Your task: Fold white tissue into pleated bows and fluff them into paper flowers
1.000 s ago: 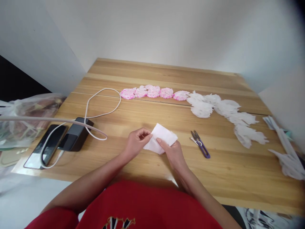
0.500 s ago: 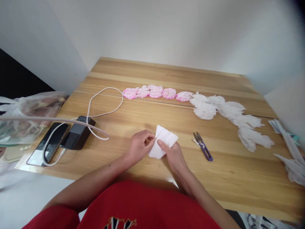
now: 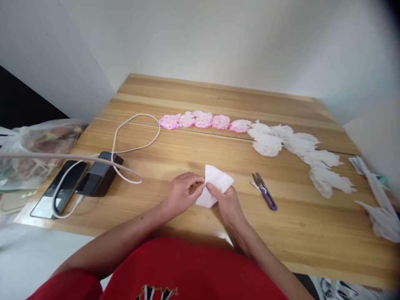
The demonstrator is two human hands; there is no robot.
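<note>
So: left hand (image 3: 184, 191), right hand (image 3: 230, 206) pinch white folded sheet (image 3: 221, 179) | translucent plastic bag (image 3: 40, 146), contents blurred, left of wooden surface (image 3: 178, 154) | front edge near

Left of the paper (image 3: 218, 176), phone (image 3: 65, 187) on table (image 3: 175, 154); right, scissors (image 3: 265, 192); behind, tissue bunches (image 3: 203, 120).

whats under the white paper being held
Wooden table shows around the white paper; what's beneath is covered. The thumb of the right hand lies on top; fingers behind are hidden.

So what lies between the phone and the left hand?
In the head view, a black device and pale cable, then tabletop before the left hand.
</note>
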